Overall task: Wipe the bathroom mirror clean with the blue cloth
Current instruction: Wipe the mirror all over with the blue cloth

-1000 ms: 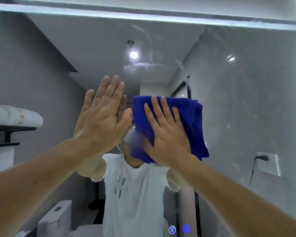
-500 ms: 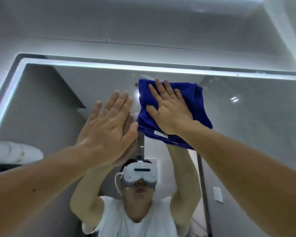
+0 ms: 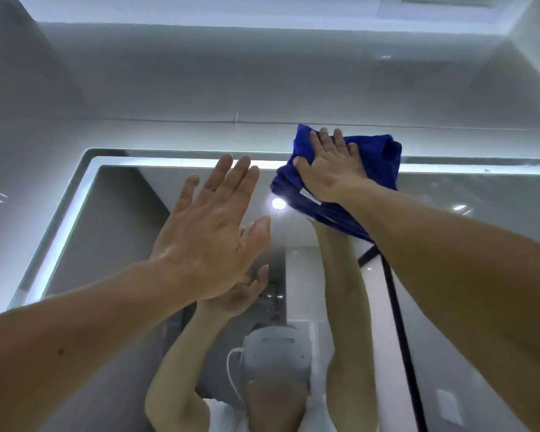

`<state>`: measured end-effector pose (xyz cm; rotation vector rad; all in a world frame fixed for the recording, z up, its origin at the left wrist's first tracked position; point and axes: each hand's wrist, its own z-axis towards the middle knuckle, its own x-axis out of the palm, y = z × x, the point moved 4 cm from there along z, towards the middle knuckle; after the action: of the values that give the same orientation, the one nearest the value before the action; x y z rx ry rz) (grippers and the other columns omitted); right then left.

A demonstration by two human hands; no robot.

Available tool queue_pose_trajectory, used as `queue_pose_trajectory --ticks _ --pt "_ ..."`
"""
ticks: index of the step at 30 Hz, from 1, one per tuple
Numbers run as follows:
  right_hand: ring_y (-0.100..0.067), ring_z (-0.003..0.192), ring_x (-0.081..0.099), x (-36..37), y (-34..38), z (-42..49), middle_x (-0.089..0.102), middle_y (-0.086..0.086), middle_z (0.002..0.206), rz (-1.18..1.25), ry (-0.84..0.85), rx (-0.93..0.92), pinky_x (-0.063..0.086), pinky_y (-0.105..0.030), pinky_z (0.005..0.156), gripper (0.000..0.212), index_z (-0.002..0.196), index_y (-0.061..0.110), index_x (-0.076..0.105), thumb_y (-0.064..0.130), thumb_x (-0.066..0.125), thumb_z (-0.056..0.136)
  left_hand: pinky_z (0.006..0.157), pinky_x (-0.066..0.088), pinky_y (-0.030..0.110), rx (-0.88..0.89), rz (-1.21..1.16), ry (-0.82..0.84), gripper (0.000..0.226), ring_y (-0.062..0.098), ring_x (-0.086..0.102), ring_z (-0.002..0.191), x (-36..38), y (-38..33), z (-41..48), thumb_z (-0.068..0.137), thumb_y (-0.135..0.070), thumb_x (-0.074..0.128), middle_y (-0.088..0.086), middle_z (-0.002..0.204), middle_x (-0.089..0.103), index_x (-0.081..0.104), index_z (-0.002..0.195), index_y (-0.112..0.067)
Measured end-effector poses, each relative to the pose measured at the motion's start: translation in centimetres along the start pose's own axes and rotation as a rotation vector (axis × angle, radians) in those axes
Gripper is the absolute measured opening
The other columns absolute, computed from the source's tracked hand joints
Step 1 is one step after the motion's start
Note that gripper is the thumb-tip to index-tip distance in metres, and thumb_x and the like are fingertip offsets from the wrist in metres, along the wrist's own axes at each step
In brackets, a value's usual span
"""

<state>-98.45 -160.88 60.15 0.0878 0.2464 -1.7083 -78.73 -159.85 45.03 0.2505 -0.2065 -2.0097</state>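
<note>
The bathroom mirror (image 3: pixel 116 232) fills the lower part of the head view, with a lit white strip along its top and left edges. A folded blue cloth (image 3: pixel 378 160) lies over the mirror's top edge, partly on the wall above it. My right hand (image 3: pixel 331 168) presses flat on the cloth, fingers spread over it. My left hand (image 3: pixel 212 232) rests flat against the glass to the left and lower, fingers apart, holding nothing. The mirror reflects both arms, a person in a white shirt and a headset.
Grey wall tiles (image 3: pixel 169 88) rise above the mirror to the ceiling (image 3: pixel 262 7). A reflected ceiling lamp (image 3: pixel 278 203) glares just left of the cloth. A reflected black door frame (image 3: pixel 399 322) runs down the right side of the glass.
My right hand has slid the cloth upward from the middle of the glass to the top edge. The view has tilted up. My left hand stays flat on the glass.
</note>
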Motion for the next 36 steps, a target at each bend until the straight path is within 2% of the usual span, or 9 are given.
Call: queue_pose_trajectory --ticks 5,8,11,15,20,23,25,30,36 --pt "-0.011 0.148 -0.017 1.4 0.3 -5.4 -0.016 0.008 0.163 0.005 0.013 -0.212 -0.011 -0.037 0.117 0.067 0.155 0.03 -0.01 0.054 0.02 0.1 0.12 -0.015 0.036 -0.015 -0.016 0.012 0.077 -0.002 -0.036 0.137 -0.2 0.2 -0.3 0.084 -0.061 -0.007 -0.015 0.157 -0.031 -0.018 0.153 -0.03" --pt "-0.001 0.141 -0.032 2.9 1.4 -12.4 -0.029 0.018 0.156 0.019 0.029 -0.354 -0.025 -0.028 0.113 0.065 0.147 0.041 -0.021 0.06 0.012 0.095 0.119 -0.015 0.035 -0.017 -0.048 0.003 0.074 -0.002 -0.035 0.138 -0.3 -0.3 -0.2 0.086 -0.059 -0.005 -0.016 0.157 -0.029 -0.017 0.153 -0.029" --pt "0.0 0.14 -0.032 3.8 1.2 -17.4 -0.03 0.021 0.155 0.021 0.079 -0.454 -0.027 -0.027 0.111 0.062 0.146 0.044 -0.022 0.059 0.01 0.095 0.119 -0.016 0.034 -0.017 -0.083 0.007 0.081 -0.002 -0.033 0.139 -0.5 -0.9 -0.3 0.079 -0.06 -0.011 -0.015 0.158 -0.026 -0.015 0.153 -0.028" --pt "-0.001 0.141 -0.031 2.6 1.0 -13.2 -0.029 0.018 0.156 -0.004 0.05 -0.37 -0.022 -0.029 0.114 0.062 0.148 0.042 -0.02 0.054 0.015 0.098 0.118 -0.017 0.034 0.004 -0.059 0.024 0.076 -0.001 -0.036 0.138 -0.6 -1.0 -0.3 0.085 -0.06 -0.006 -0.015 0.157 -0.028 -0.017 0.153 -0.028" --pt "-0.018 0.15 -0.012 1.0 3.2 -2.2 -0.011 0.003 0.164 0.021 0.042 -0.105 -0.007 -0.043 0.118 0.063 0.156 0.024 -0.004 0.044 0.02 0.101 0.12 -0.015 0.037 -0.014 -0.043 0.006 0.078 0.0 -0.037 0.137 -0.9 -0.4 0.0 0.082 -0.063 -0.011 -0.015 0.155 -0.032 -0.02 0.151 -0.029" --pt "-0.022 0.15 -0.011 0.9 3.9 0.9 -0.005 0.002 0.165 0.032 0.087 -0.037 -0.004 -0.049 0.118 0.066 0.157 0.024 -0.001 0.048 0.019 0.098 0.12 -0.014 0.038 0.005 -0.029 0.006 0.076 0.0 -0.035 0.138 -0.8 -0.1 -0.2 0.081 -0.062 -0.011 -0.016 0.156 -0.031 -0.02 0.151 -0.031" --pt "-0.022 0.15 -0.012 1.3 4.2 0.4 -0.007 0.003 0.165 -0.004 0.053 -0.065 -0.006 -0.048 0.118 0.07 0.156 0.026 -0.003 0.056 0.017 0.096 0.12 -0.015 0.037 0.005 -0.017 0.006 0.074 0.0 -0.035 0.138 -0.5 0.6 -0.4 0.082 -0.062 -0.011 -0.016 0.155 -0.031 -0.022 0.148 -0.032" --pt "-0.015 0.149 -0.016 2.5 5.5 -6.8 -0.013 0.008 0.164 -0.009 -0.011 -0.288 -0.01 -0.043 0.118 0.072 0.155 0.034 -0.007 0.065 0.017 0.095 0.121 -0.01 0.037 -0.027 -0.055 -0.009 0.079 0.0 -0.027 0.143 0.6 0.9 -0.6 0.084 -0.061 -0.006 -0.012 0.161 -0.018 -0.009 0.154 -0.026" --pt "-0.009 0.146 -0.024 4.6 4.5 -21.3 -0.017 0.012 0.161 0.018 0.102 -0.499 -0.02 -0.037 0.116 0.064 0.156 0.034 -0.002 0.057 0.017 0.098 0.121 -0.007 0.038 -0.042 -0.082 0.006 0.072 0.0 -0.025 0.144 1.1 0.2 -0.9 0.092 -0.06 0.006 -0.013 0.162 -0.015 -0.003 0.155 -0.026"
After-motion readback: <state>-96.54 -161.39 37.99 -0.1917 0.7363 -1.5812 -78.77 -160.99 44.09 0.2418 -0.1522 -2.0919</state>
